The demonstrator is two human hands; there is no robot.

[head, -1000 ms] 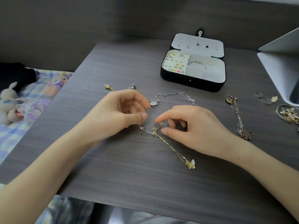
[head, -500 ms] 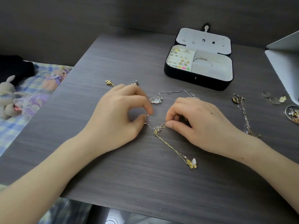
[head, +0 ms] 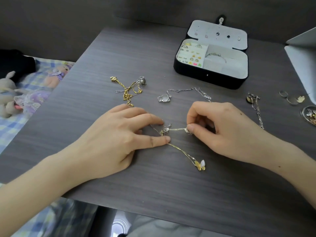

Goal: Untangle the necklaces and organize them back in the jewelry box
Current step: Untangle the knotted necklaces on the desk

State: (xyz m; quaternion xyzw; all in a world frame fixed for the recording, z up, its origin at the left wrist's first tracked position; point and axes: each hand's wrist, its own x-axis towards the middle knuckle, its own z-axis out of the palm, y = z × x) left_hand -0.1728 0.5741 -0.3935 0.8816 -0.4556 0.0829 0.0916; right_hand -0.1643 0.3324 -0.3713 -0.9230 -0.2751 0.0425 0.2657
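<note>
Two hands work a necklace knot on the dark table

The left hand [head: 116, 141] lies palm down on the table [head: 171, 194], forearm entering from the lower left, fingers nearly straight, index fingertip and thumb tip pressing the chains either side of the knot [head: 165, 132]; the right hand [head: 227, 130], fingers curled under, pinches a pale chain end [head: 187, 130] between thumb and forefinger, its strand taut to the knot. A gold chain [head: 181, 151] runs from the knot to a butterfly pendant [head: 200, 165] nearer the person. Beyond the hands lie a silver necklace [head: 184, 90] and a gold-and-silver tangle [head: 130, 90]; the jewelry box [head: 208, 79] stands open at the far side, well apart
</note>
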